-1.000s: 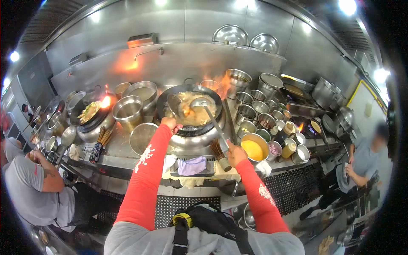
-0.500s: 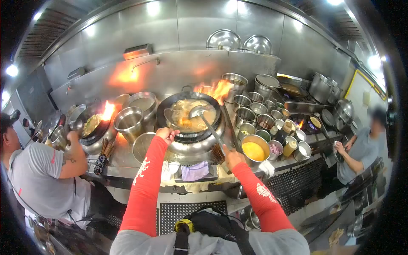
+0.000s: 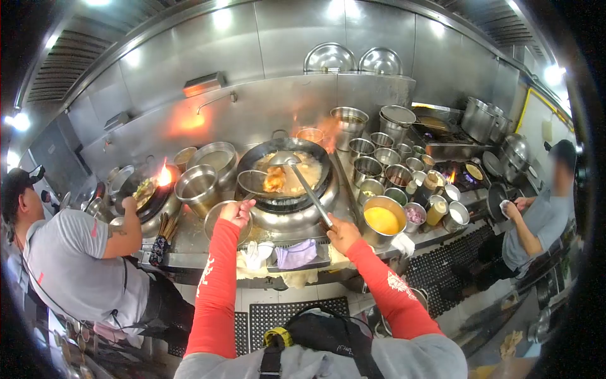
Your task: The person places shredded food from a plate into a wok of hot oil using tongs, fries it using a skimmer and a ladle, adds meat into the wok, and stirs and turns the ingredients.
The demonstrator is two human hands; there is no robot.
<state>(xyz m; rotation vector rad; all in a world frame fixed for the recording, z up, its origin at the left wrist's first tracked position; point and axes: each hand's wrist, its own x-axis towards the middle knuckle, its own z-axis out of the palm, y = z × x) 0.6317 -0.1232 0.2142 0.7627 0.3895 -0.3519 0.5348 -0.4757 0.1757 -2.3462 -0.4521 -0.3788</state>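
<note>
My right hand [image 3: 344,234] is closed around the handle of a long ladle [image 3: 307,187]. The ladle's bowl is over the wok [image 3: 241,165], which holds bubbling light liquid. My left hand [image 3: 237,213] is closed at the wok's near left edge. It appears to grip a round strainer [image 3: 254,182] that dips into the wok, though the fingers hide most of the handle. Golden-brown food [image 3: 274,179] shows beside the strainer's rim, below the ladle bowl.
A metal pot [image 3: 197,189] and a wider pan [image 3: 213,158] stand left of the wok. To the right are several metal containers and a pot of yellow liquid [image 3: 384,219]. A purple cloth [image 3: 296,254] lies on the counter's front edge. Co-workers stand at both sides; flames rise at the left wok.
The ladle bowl has shifted left over the golden-brown food, which shows more. My left hand is slightly lower. Flames behind the wok have shrunk. The view has shifted a little.
</note>
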